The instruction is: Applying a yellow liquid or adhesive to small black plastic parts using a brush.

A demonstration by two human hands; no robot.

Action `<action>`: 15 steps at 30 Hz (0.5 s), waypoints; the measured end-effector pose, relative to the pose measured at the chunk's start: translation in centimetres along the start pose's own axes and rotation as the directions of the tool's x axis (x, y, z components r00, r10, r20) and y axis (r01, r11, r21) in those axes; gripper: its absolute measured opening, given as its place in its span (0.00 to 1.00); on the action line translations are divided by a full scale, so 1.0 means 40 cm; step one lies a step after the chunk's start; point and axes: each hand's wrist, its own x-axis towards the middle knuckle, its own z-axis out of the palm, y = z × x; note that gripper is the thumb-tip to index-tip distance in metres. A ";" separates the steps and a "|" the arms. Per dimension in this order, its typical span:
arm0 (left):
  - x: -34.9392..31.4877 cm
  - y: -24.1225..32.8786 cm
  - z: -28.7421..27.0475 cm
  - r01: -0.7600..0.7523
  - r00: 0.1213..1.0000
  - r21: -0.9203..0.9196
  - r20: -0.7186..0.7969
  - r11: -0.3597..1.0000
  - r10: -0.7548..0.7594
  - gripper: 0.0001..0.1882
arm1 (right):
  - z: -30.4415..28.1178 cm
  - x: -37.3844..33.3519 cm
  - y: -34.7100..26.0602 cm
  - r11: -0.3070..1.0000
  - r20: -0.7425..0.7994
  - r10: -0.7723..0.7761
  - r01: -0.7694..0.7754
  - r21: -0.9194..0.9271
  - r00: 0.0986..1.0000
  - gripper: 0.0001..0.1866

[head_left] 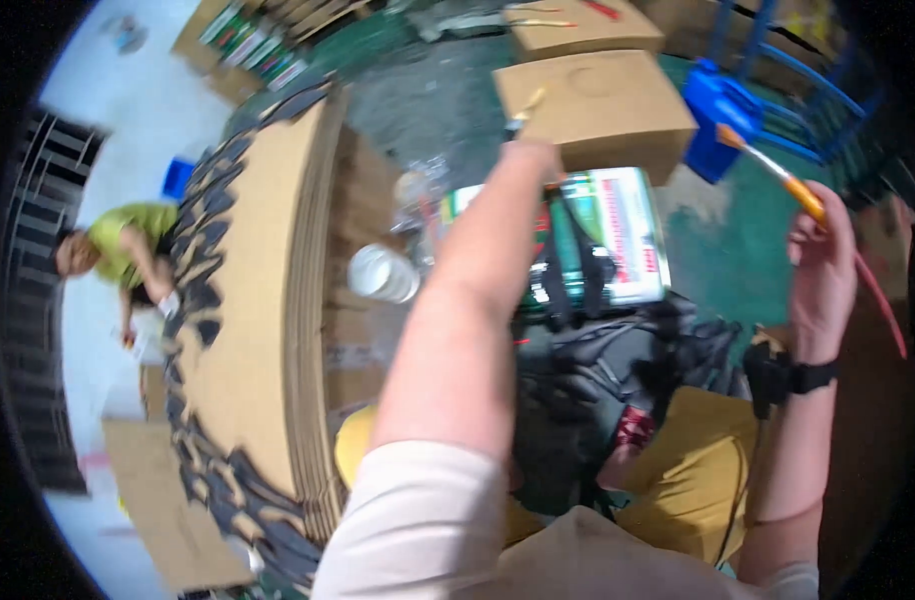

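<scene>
Green workshop floor behind; right hand (823,270) closed around orange paintbrush (778,172); left hand (530,140) grip unclear, near cardboard box (598,105).

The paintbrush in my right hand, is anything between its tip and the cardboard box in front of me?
Nothing visible blocks it. The paintbrush in the right hand points its tip up and left through open air, toward the cardboard box; the blue container sits just beside that path.
</scene>
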 end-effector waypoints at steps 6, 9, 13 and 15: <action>-0.048 0.024 -0.014 -0.013 0.996 -0.012 -0.089 1.000 0.012 0.21 | -0.012 0.019 0.021 1.000 0.031 -0.015 0.016 -0.015 0.999 0.17; -0.073 0.007 -0.032 -0.005 0.996 -0.054 -0.089 0.999 0.001 0.21 | -0.001 0.014 0.021 0.997 0.013 -0.027 0.028 -0.066 1.000 0.17; -0.115 -0.003 -0.083 -0.058 0.991 -0.101 -0.124 0.993 0.046 0.20 | -0.027 0.018 0.011 0.998 0.078 -0.037 0.041 -0.043 0.996 0.17; -0.150 0.004 -0.111 -0.120 0.983 -0.103 -0.150 0.987 0.104 0.21 | -0.029 0.017 0.007 0.999 0.082 -0.045 0.047 -0.022 0.996 0.17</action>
